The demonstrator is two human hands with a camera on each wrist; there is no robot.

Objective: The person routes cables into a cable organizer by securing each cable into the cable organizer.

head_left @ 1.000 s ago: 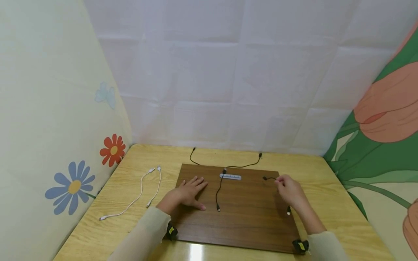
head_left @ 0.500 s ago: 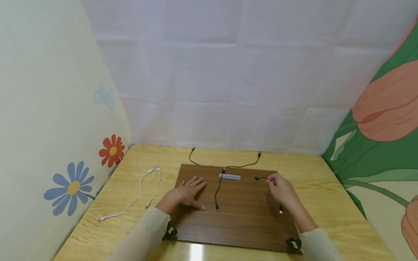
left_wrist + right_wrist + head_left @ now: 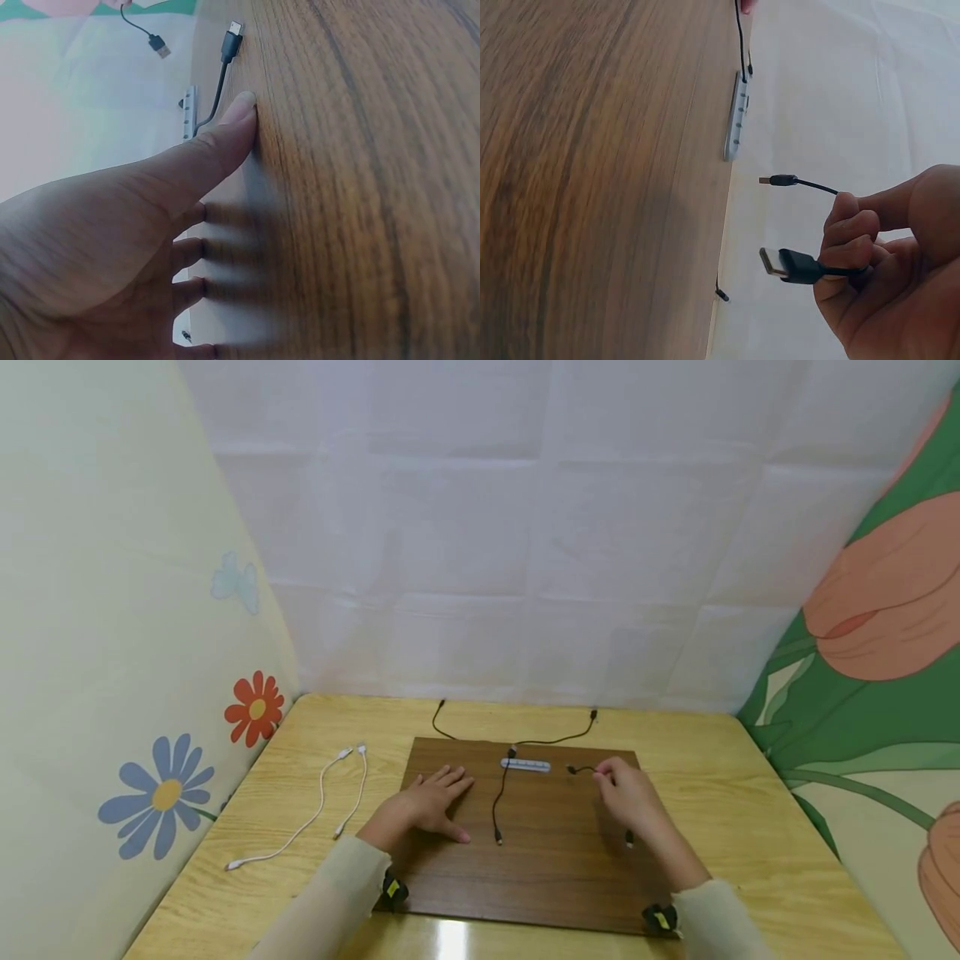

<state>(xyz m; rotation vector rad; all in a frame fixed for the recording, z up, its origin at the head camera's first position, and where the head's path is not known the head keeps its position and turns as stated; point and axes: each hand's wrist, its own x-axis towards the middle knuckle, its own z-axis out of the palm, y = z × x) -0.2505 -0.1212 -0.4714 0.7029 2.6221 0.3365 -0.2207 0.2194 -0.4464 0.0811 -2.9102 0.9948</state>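
Pinching hand: a short black cable with silver-tipped plugs (image 3: 801, 268) is gripped by the curled fingers of the right hand (image 3: 626, 793), above the far right part of the dark brown wood-grain board (image 3: 555, 860); both plugs stick out free.
Resting hand: the left hand (image 3: 431, 802) is laid on the board's left part, fingers spread, nothing held.
Strip: a pale grey-blue slotted strip (image 3: 527, 765) is seen near the board's far edge.
Loose black cable: a second black cable (image 3: 227, 56) is stretched from the strip's left end across the board; whether it is seated cannot be told.
Far cable: black cable lengths (image 3: 555, 742) are seen beyond the board.
White cables: one longer (image 3: 321, 802) and one shorter white cable (image 3: 363, 781) are left of the board, on the yellow wood-grain counter (image 3: 697, 802).
Progress: one cable is judged to be placed at the strip; the held one is not yet there, and the white pair seems unused.
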